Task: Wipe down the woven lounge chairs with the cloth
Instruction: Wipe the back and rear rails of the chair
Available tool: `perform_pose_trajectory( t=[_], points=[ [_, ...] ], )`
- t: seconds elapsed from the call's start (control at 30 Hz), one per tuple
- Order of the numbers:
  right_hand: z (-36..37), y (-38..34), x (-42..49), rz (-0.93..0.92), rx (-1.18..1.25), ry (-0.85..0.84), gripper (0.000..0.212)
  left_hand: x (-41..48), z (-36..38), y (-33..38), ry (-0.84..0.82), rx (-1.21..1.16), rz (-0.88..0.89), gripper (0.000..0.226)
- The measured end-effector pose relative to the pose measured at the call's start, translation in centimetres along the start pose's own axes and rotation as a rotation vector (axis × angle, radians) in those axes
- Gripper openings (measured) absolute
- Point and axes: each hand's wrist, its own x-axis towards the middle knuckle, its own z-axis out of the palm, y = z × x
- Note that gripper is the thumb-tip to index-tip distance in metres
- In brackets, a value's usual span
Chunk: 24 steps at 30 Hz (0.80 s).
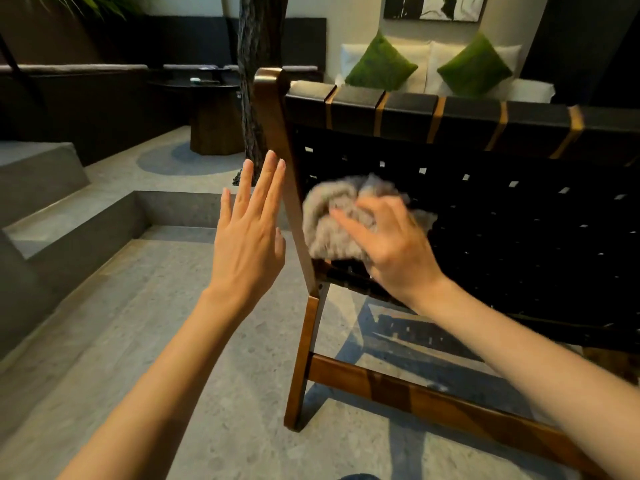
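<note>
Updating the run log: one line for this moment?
right hand presses cloth on woven chair back | left hand open, holds nothing

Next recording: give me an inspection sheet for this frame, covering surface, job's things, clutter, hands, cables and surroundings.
Surface: speckled floor, steps at left.
Job's things: woven chair seen from behind; grey cloth bunched against its back.
Clutter: small items on the round table, too far to tell.
Hands: left hand open, fingers straight, beside the chair's wooden frame; right hand presses the cloth, blurred.
Cables: nothing seen.
Surroundings: green cushions on a pale sofa, tree trunk.
</note>
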Motion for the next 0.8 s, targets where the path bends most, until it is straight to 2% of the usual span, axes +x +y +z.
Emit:
perform_pose_trajectory(
  t=[0.07, 0.13, 0.23, 0.33, 0.43, 0.53, 0.6, 0.67, 0.73, 0.8],
  points=[
    [-0.2, 0.0, 3.9, 0.04, -0.022, 0.136, 0.044, 0.4, -0.2, -0.3, 0.0, 0.014, -0.004, 0.09],
    [0.6, -0.7, 6.3, 0.127, -0.022, 0.186, 0.042, 0.7, -0.1, -0.4, 0.012, 0.025, 0.002, 0.091],
    [2.6, -1.9, 6.9, 0.23, -0.082, 0.139, 0.028, 0.9, 0.3, -0.9, 0.02, 0.055, 0.0, 0.095],
    [4.2, -2.0, 6.7, 0.249, -0.097, 0.104, 0.006, 1.0, 0.8, -1.4, 0.035, 0.084, 0.019, 0.097],
    [5.7, -1.7, 5.9, 0.255, -0.072, 0.065, 0.015, 0.8, 1.2, -1.2, 0.03, 0.074, 0.027, 0.094],
    [7.7, -1.8, 3.0, 0.264, -0.069, -0.007, 0.013, -0.1, 1.9, -0.8, -0.017, 0.094, 0.022, 0.091],
    [9.3, -1.9, 0.8, 0.343, 0.02, -0.148, 0.027, -0.6, 2.4, -0.6, -0.043, 0.097, 0.018, 0.09],
    [10.7, -2.3, -1.1, 0.442, 0.152, -0.416, 0.041, -0.9, 2.9, -0.3, -0.069, 0.079, 0.021, 0.089],
    [11.8, -3.0, -2.3, 0.496, 0.213, -0.533, 0.038, -1.5, 3.6, 0.0, -0.115, 0.062, 0.019, 0.089],
    [12.5, -3.6, -3.4, 0.501, 0.216, -0.577, 0.039, -2.0, 4.2, 0.2, -0.156, 0.052, 0.012, 0.089]
  ],
)
